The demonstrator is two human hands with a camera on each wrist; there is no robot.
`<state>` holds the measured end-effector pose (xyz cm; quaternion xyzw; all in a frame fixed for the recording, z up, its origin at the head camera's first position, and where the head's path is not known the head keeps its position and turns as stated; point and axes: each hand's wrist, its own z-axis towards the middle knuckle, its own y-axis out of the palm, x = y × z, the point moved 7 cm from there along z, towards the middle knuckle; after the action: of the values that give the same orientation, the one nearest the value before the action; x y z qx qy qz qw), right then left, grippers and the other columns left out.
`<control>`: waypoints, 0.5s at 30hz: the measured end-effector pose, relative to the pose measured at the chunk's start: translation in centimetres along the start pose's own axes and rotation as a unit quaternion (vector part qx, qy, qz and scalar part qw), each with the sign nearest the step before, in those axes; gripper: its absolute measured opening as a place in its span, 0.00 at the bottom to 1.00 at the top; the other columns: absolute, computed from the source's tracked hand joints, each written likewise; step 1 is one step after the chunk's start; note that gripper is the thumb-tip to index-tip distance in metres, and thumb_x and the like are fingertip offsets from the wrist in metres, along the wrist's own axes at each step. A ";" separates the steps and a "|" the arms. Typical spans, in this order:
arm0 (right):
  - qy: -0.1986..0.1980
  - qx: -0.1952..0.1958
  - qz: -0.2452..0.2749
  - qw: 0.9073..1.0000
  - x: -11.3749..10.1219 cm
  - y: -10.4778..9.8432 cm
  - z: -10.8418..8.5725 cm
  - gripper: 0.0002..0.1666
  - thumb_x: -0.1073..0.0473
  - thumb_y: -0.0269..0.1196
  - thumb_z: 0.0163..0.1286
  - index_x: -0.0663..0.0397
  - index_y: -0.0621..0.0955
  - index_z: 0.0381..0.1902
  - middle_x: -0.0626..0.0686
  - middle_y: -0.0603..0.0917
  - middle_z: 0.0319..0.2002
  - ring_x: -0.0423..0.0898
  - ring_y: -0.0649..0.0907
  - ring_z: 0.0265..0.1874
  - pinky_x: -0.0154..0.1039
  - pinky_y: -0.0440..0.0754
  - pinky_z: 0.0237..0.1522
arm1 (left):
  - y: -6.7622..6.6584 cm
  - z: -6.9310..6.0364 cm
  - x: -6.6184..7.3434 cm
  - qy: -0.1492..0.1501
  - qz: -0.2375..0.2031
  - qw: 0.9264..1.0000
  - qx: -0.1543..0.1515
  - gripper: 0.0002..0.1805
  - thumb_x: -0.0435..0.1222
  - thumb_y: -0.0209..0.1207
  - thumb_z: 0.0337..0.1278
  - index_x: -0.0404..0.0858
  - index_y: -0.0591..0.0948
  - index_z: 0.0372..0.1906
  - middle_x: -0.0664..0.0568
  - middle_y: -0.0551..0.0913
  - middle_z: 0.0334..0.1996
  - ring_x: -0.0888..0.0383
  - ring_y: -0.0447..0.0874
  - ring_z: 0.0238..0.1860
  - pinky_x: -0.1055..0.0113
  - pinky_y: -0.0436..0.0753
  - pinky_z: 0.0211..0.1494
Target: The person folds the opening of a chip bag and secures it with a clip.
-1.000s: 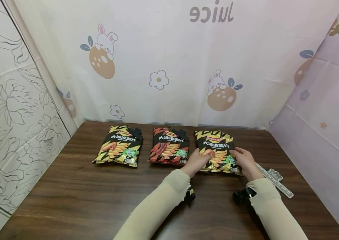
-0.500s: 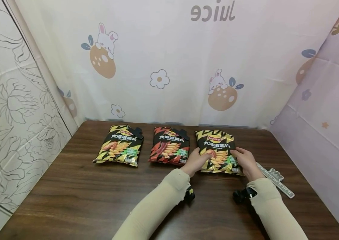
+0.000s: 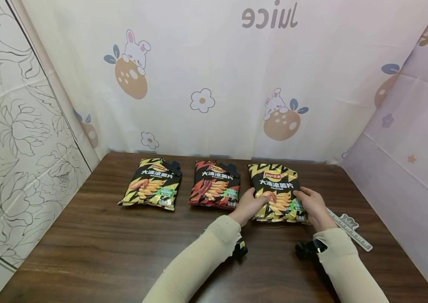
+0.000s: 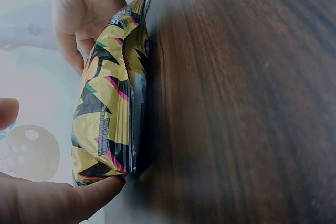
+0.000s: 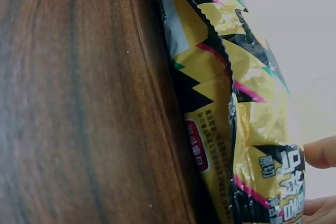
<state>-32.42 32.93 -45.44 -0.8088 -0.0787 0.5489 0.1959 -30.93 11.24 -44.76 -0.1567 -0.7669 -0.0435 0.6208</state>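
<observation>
At the right of the row, a yellow-and-black chip bag (image 3: 273, 182) lies face up between both hands. The left hand (image 3: 248, 207) grips its left side, thumb over the front; in the left wrist view a finger of the left hand (image 4: 50, 200) touches the bag's lower corner. My right hand (image 3: 314, 208) holds the right edge, its fingertips against the bag (image 5: 257, 87) in the right wrist view. The bag's crimped bottom edge stands slightly off the table in both wrist views. Parts of the fingers are hidden behind the bag.
A red chip bag (image 3: 215, 185) and another yellow one (image 3: 151, 184) lie to the left, each with a black clip at its top right corner. A pale ruler-like clip (image 3: 350, 229) lies right of the right hand. Patterned curtains surround the brown table (image 3: 115, 252).
The held bag has shifted slightly to the right and towards me, its near edge lower in view. Both hands have stayed on it.
</observation>
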 end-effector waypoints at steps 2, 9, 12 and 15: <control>-0.003 0.001 0.005 1.000 -0.1 -0.1 -0.2 0.40 0.48 0.46 0.78 0.58 0.46 0.78 0.66 0.43 0.78 0.65 0.51 0.76 0.60 0.57 0.72 | 0.0 -0.2 0.1 0.002 0.000 1.000 -0.002 0.42 0.50 0.58 0.63 0.39 0.57 0.76 0.45 0.59 0.75 0.45 0.60 0.74 0.46 0.67 0.70; -0.014 -0.004 0.023 1.000 -0.2 -0.3 -0.9 0.41 0.47 0.46 0.78 0.57 0.45 0.79 0.67 0.42 0.78 0.66 0.52 0.75 0.60 0.58 0.72 | 0.1 -0.9 0.2 0.008 -0.009 1.000 -0.008 0.41 0.50 0.58 0.65 0.39 0.57 0.76 0.45 0.59 0.75 0.45 0.61 0.74 0.44 0.67 0.70; -0.018 0.000 0.025 1.000 -0.4 -0.4 -1.1 0.41 0.47 0.46 0.78 0.57 0.46 0.79 0.66 0.43 0.78 0.64 0.56 0.74 0.58 0.62 0.71 | 0.0 -1.1 0.2 0.011 -0.005 1.000 -0.005 0.41 0.50 0.58 0.65 0.39 0.58 0.76 0.45 0.60 0.75 0.44 0.61 0.73 0.44 0.68 0.69; -0.021 0.013 0.012 1.000 -0.6 -0.6 -1.3 0.39 0.48 0.46 0.78 0.55 0.48 0.79 0.66 0.48 0.77 0.51 0.77 0.52 0.48 0.74 0.57 | -0.1 -1.3 0.3 0.015 -0.001 1.000 0.001 0.41 0.49 0.59 0.65 0.39 0.58 0.76 0.44 0.61 0.75 0.44 0.61 0.73 0.44 0.68 0.69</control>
<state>-31.36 32.97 -44.29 -0.7953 -0.0662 0.5690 0.1984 -29.75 10.86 -44.14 -0.1549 -0.7576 -0.0458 0.6324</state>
